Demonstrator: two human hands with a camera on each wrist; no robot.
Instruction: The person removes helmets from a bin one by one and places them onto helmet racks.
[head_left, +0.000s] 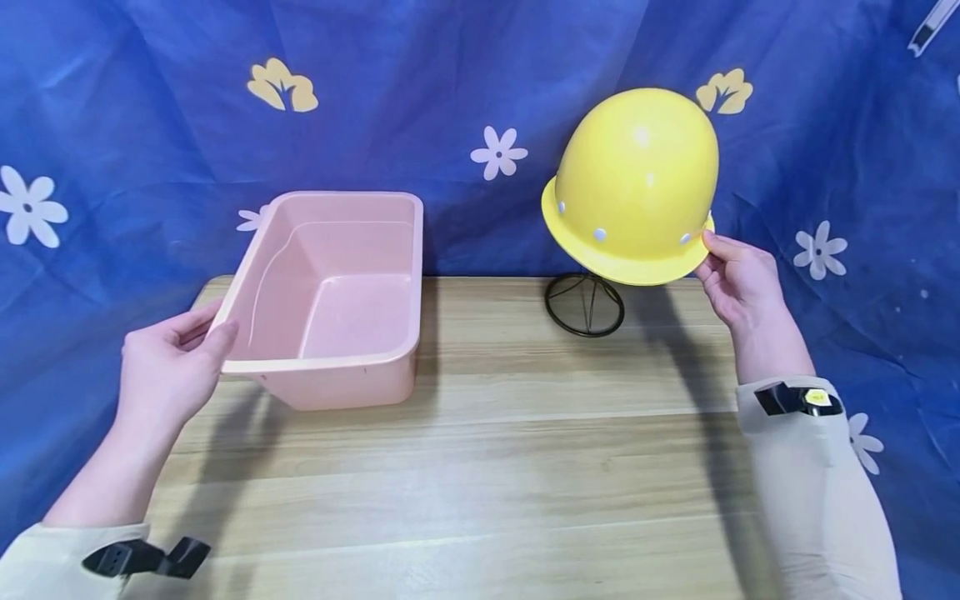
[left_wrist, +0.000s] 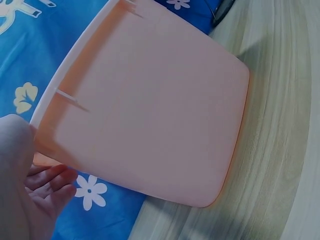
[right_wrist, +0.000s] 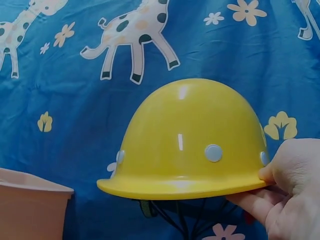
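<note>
On the right of the head view, a yellow hard hat [head_left: 637, 175] sits over a black wire stand [head_left: 585, 305]; whether it rests on the stand or is lifted off I cannot tell. My right hand [head_left: 742, 279] pinches its brim at the right side, thumb above and fingers below, as the right wrist view also shows on the hard hat [right_wrist: 190, 135]. At the left is a pink plastic bin [head_left: 352, 383], tilted, its inside bare. My left hand [head_left: 168, 358] grips the bin's near left rim corner. In the left wrist view the bin's side wall [left_wrist: 150, 105] fills most of the picture.
Both things are at the back of a wood-grain table [head_left: 480, 483]. Right behind it hangs a blue patterned cloth [head_left: 450, 75], which also runs along both sides. A gap of tabletop lies between the bin and the stand.
</note>
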